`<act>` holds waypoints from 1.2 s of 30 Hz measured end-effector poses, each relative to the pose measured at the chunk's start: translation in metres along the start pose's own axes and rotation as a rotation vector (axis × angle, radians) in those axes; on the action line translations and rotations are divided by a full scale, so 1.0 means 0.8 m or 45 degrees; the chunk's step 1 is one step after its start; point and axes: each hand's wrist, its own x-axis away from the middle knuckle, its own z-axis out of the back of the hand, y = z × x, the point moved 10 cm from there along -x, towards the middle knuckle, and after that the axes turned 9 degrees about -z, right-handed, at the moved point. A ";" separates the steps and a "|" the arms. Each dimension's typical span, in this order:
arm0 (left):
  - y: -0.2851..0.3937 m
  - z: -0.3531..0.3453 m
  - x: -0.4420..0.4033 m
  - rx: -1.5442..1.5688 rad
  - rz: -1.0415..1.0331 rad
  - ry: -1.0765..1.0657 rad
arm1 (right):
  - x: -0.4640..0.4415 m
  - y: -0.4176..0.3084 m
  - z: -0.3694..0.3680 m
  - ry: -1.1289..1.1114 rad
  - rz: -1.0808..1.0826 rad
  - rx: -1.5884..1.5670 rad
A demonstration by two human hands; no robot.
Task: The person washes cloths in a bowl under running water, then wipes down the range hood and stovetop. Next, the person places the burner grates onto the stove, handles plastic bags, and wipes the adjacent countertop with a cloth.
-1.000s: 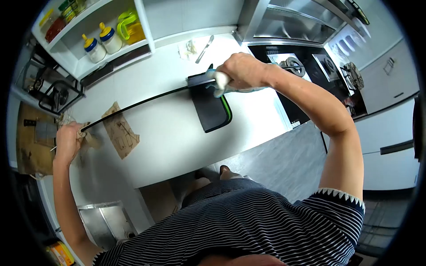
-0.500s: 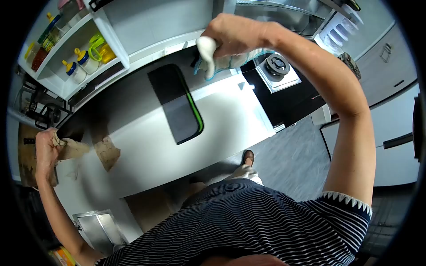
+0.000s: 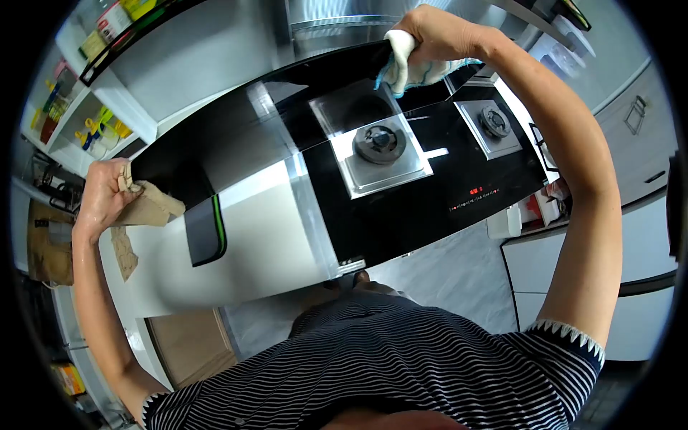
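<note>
Glossy black panel is held up by both hands, tilted along the back of the counter and reaching over the cooktop. Left hand is closed around a tan cloth at the panel's left end, and the right hand is bunched around a white cloth with blue trim at its upper right end.

As for writing, there's a red lit display on the cooktop with a row of tiny marks under it (way too small for me to read, sorry). A labelled jar sits up top left, but its print is blurred, and I can't make out the orange and yellow package lower left either.

The panel hides part of the counter behind it. A dark board with a green edge lies on the counter, partly covered by the panel, and a torn piece of brown paper is near the left hand. The near burner shows just below the panel, mirrored in its shine (kinda confusing to look at). Counter's white, floor is grey with streaks, and yellow-topped bottles stand on a white shelf.
</note>
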 end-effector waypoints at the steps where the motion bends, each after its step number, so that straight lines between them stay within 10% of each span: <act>1: 0.018 -0.007 -0.020 -0.131 -0.048 -0.048 | 0.004 0.028 -0.002 -0.013 -0.132 0.194; 5: 0.064 -0.046 -0.071 -0.304 -0.064 0.018 | 0.065 0.098 -0.014 -0.037 -0.135 -0.341; 20: 0.190 -0.196 -0.395 0.077 -0.092 0.020 | 0.035 0.507 0.012 0.436 -0.205 0.294; 36: 0.218 -0.227 -0.483 -0.409 -0.200 0.056 | 0.029 0.611 0.005 0.440 -0.318 0.333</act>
